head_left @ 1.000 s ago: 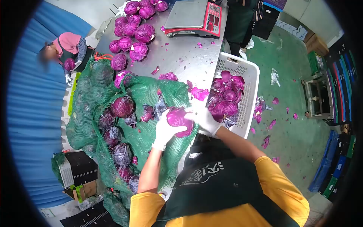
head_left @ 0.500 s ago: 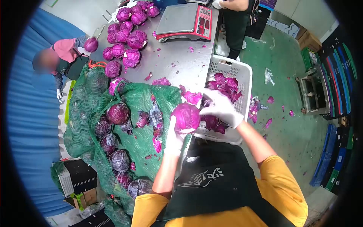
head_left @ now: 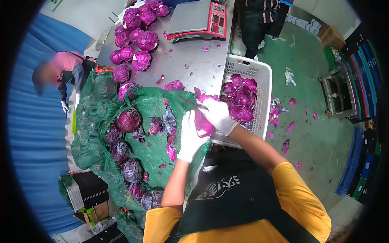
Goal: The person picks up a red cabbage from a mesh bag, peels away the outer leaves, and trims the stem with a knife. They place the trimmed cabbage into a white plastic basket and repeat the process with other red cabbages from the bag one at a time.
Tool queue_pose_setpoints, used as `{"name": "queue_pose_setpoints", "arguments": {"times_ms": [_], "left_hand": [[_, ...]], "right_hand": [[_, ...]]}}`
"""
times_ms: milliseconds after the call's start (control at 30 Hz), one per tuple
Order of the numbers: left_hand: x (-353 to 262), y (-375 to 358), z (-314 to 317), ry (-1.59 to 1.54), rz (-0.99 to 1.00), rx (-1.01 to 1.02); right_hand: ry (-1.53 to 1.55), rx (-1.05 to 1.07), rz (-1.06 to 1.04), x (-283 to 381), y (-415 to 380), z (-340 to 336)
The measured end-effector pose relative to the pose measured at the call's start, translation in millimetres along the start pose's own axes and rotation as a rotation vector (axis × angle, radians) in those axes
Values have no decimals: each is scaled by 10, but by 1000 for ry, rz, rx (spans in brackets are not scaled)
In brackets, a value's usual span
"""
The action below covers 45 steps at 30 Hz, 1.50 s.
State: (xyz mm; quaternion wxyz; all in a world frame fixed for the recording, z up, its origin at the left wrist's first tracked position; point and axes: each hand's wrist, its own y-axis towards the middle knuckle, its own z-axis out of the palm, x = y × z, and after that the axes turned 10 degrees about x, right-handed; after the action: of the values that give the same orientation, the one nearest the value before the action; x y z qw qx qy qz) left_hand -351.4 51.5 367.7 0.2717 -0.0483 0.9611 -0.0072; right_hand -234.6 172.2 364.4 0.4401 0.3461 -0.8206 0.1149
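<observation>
A red cabbage (head_left: 204, 124) with a pale cut base sits between my two white-gloved hands, over the table's near edge. My left hand (head_left: 190, 139) grips it from the left, fingers along its side. Curled over the upper right of the head is my right hand (head_left: 219, 116), its fingertips hidden against the leaves. A dark blurred streak (head_left: 189, 101) extends left from those fingers; I cannot tell what it is. Loose purple leaves (head_left: 207, 97) lie just beyond. Beside my right hand, a white crate (head_left: 264, 87) contains several purple leaves (head_left: 242, 99).
A green mesh sack (head_left: 150, 158) holding several cabbages (head_left: 129, 120) spreads across the left. Trimmed cabbages (head_left: 142, 60) and a red scale (head_left: 198, 20) occupy the metal table (head_left: 194, 60). A person (head_left: 71, 71) bends at the left; another person (head_left: 253, 28) stands behind the crate.
My right hand has moved left from beside the cabbage onto its top, and the cabbage has tilted. My left hand's fingers have shifted up its side. The person at left has lowered their raised cabbage.
</observation>
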Motion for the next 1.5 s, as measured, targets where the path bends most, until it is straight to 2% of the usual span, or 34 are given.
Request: {"name": "queue_pose_setpoints", "arguments": {"times_ms": [100, 133, 167, 200, 233, 267, 300, 333, 367, 433, 467, 500, 533, 567, 600, 633, 667, 700, 767, 800, 833, 900, 933, 1033, 1067, 1100, 1167, 1200, 1233, 1267, 1300, 1400, 1433, 1500], "left_hand": [[1, 37, 2, 24, 56, -50], [-11, 45, -41, 21, 67, -19], [-29, 51, -70, 17, 76, 14], [-45, 59, -83, 20, 59, 19], [-31, 60, -82, 20, 60, 20], [4, 64, -75, -10, 59, 1], [40, 70, -63, -42, 55, -18], [83, 71, -52, -44, 49, -20], [132, 69, -45, -68, 24, -42], [135, 106, -51, -88, 0, -61], [74, 154, -25, 50, -52, -63], [0, 219, -16, 185, -102, -65], [-82, 330, -64, 151, -263, 75], [-168, 400, -133, 149, -258, 77], [-254, 451, -199, 133, -298, 142], [-297, 479, -220, 119, -339, 208], [-269, 493, -196, 173, -333, 240], [-263, 521, -201, 175, -331, 246], [-253, 597, -214, 100, -385, 253], [-247, 615, -201, 102, -388, 229], [-260, 624, -186, 103, -380, 235], [-293, 641, -156, 131, -376, 165], [-321, 673, -115, 198, -390, 138], [-378, 742, -12, 294, -431, 74], [-375, 743, -33, 292, -430, 78], [-387, 739, -92, 208, -407, 102], [-427, 768, -124, 123, -372, 119], [-463, 741, -105, 222, -400, 158], [-479, 655, -90, 326, -436, 199], [-351, 500, 34, 345, -345, 141], [-293, 460, 26, 228, -406, 204], [100, 248, -169, -2, -264, 198], [268, 185, -242, -265, -227, 212], [497, 49, -307, -610, -112, 256]], "right_hand": [[29, -60, 170, -178, 170, -111], [167, -174, 213, -269, 205, -201], [128, -239, 130, -374, 195, -318], [289, -231, 344, -590, 174, -318], [362, -230, 453, -847, 124, -295], [397, -315, 325, -1151, 24, -204], [119, -340, 433, -1348, -20, -209], [450, -322, 567, -1339, -109, -345], [480, -405, 450, -1722, -217, -260], [-55, -233, 701, -1633, -309, -491], [-38, -197, 642, -1463, -354, -508], [-184, -272, 570, -1524, -372, -328], [-242, -253, 487, -1120, -370, -363], [-453, -263, -15, -1048, -415, -325], [-367, -92, -23, -914, -455, -240], [-403, -81, -113, -689, -439, -186], [-422, 56, -53, -478, -464, -160], [-186, 48, -91, -277, -519, -216], [-185, 27, -74, -187, -548, -141], [-97, 228, 272, -106, -455, -160], [-97, 222, 280, -124, -460, -159], [27, 123, 211, -177, -462, -129], [-55, 72, 142, -194, -439, -117], [-77, 105, 188, -261, -319, -70], [-137, 81, 111, -288, -288, -85], [-139, 82, 115, -302, -255, -78], [-353, 63, 133, -378, -125, -53], [-362, -343, -193, -555, -18, -36], [-524, -145, 164, -580, 63, -130], [-483, -43, 174, -718, 179, -184], [-437, 57, 195, -862, 223, -180], [-303, 43, 218, -1074, 168, -90], [-301, 52, 211, -1090, 85, -81], [-527, -126, -21, -1078, -163, -31]]}}
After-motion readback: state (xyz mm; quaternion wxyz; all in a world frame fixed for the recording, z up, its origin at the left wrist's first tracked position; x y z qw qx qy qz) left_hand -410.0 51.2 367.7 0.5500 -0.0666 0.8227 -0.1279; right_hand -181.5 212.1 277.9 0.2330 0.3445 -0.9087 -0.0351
